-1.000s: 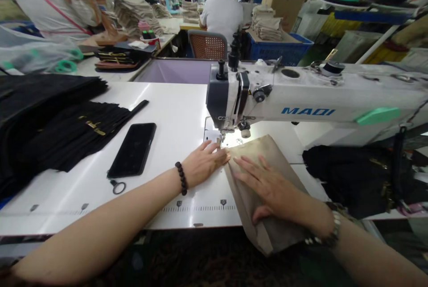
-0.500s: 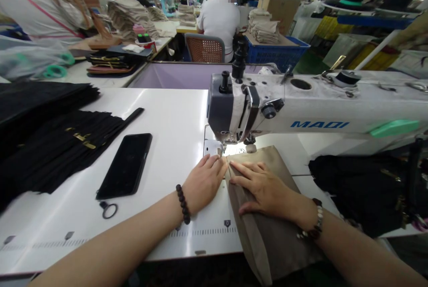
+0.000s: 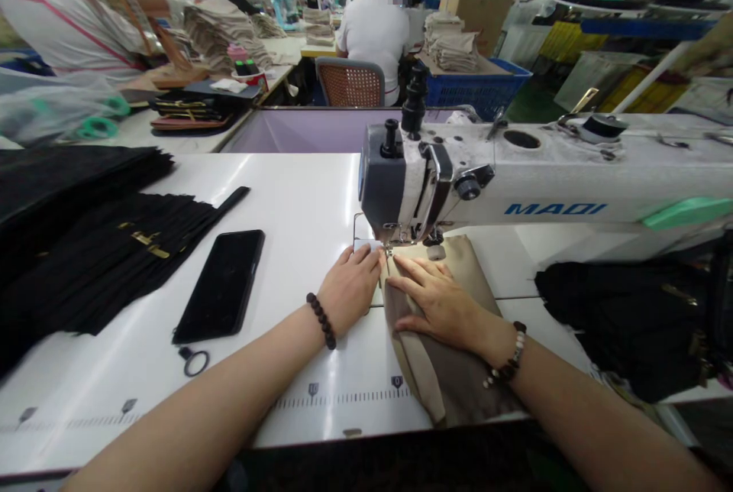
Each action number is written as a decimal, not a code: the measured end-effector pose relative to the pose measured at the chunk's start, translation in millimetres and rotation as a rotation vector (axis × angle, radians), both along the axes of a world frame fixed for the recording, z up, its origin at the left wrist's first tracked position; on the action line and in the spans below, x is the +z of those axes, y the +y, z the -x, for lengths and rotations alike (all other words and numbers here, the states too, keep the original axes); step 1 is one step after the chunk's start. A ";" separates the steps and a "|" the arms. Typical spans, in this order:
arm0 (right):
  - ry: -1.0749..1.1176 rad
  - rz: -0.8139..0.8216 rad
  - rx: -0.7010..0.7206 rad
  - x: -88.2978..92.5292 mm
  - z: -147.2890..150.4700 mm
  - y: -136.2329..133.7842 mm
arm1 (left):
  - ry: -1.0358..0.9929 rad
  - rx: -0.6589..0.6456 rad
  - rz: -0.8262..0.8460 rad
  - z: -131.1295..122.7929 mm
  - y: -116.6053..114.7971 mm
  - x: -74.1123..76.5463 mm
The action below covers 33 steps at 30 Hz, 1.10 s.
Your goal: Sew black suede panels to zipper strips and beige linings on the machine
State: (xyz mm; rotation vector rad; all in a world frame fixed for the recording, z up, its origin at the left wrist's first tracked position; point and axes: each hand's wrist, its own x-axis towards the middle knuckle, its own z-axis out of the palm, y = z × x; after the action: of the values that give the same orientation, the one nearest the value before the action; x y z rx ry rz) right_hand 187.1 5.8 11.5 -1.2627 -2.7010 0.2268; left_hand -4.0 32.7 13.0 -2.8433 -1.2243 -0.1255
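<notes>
A folded piece of beige-brown fabric [image 3: 458, 370] lies under the needle area of a white sewing machine [image 3: 550, 179] and hangs toward the table's front edge. My right hand [image 3: 438, 297] rests flat on it, fingers spread and pointing at the presser foot [image 3: 390, 249]. Just left of the foot, my left hand [image 3: 353, 286] lies flat with fingers stretched, its fingertips at the fabric's left edge. Neither hand grips anything. The stitching point is partly hidden by the machine head and my fingertips.
Left on the white table are a black phone [image 3: 221, 286] with a ring strap [image 3: 195, 362] and stacked black fabric pieces [image 3: 103, 255]. More black fabric [image 3: 624, 324] lies at right. Beyond the machine, a person [image 3: 375, 41] sits near a blue crate [image 3: 481, 91].
Both hands and the fabric have moved forward, away from me, with the fabric passing farther under the machine head. The view has shifted slightly.
</notes>
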 end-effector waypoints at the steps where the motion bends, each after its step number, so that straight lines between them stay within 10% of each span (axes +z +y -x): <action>1: 0.007 -0.009 0.003 -1.5 -1.1 -0.5 | -0.019 -0.015 0.006 0.9 -4.8 1.4; 11: 0.046 -0.004 0.081 -4.0 -4.7 -2.5 | -0.382 -0.331 0.255 4.9 -110.8 18.4; 33: -0.071 -0.041 0.066 -5.5 4.6 -19.7 | -0.286 -0.445 0.143 2.0 -140.8 -5.9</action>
State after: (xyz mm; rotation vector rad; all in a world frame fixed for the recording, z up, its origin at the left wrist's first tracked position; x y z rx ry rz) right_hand 182.5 -13.9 6.0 -1.1934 -2.7952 0.1353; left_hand -6.0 -108.1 7.1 -3.2643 -0.6245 -0.4909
